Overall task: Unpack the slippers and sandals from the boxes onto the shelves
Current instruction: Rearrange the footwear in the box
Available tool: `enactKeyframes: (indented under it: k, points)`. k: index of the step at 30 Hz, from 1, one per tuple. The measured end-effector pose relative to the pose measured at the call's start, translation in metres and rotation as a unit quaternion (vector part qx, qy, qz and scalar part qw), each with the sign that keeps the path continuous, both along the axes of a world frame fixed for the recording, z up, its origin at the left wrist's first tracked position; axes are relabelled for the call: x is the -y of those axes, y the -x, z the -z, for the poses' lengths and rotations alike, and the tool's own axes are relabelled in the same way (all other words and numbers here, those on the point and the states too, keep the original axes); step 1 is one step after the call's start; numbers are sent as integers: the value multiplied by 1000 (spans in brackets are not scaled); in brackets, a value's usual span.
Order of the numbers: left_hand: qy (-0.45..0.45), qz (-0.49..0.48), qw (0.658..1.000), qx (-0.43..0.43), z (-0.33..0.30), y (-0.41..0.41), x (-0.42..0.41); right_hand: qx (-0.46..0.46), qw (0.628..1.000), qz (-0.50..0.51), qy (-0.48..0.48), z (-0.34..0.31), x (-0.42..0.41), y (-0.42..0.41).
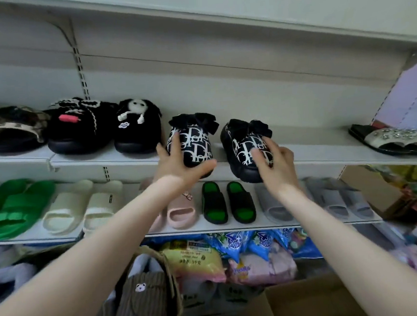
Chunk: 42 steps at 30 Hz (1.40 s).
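Both slippers printed "Dior", on upper shelf [314, 147]. Left hand [178, 167] grip curled round left slipper [191, 144]; right hand [275, 162] grip curled over right slipper [245, 147].

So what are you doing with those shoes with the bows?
A person is putting a pair of black-and-white patterned slippers on the upper shelf. The left hand grips the left slipper and the right hand holds the right slipper, both at the shelf's front edge. Other black slippers already sit to the left, and an open cardboard box waits below.
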<state>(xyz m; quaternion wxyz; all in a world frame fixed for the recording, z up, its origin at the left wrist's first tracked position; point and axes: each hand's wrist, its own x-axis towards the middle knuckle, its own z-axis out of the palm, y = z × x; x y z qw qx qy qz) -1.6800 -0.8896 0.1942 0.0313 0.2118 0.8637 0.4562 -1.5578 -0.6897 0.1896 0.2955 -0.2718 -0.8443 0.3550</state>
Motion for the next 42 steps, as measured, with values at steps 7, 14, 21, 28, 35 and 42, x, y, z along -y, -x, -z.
enactKeyframes:
  k: [7, 14, 21, 28, 35, 42]
  points:
    - [45, 34, 989, -136, 10, 8, -18, -3, 989, -47, -143, 11, -12, 14]
    - [68, 32, 988, -135, 12, 43, -48, 5, 975, 3, -222, 19, -28, 65]
    - [91, 52, 986, -128, 7, 72, -57, 17, 971, 49, -233, 32, -35, 110]
    - [111, 62, 982, -139, 4, 82, -61, 50, 966, 57, -247, 31, -39, 123]
    - [174, 49, 961, -209, 0, 78, -50, 116, 943, 30, -309, 16, -47, 103]
    - [202, 70, 898, -383, -13, 60, -3, 105, 879, -27, -464, -11, -24, 73]
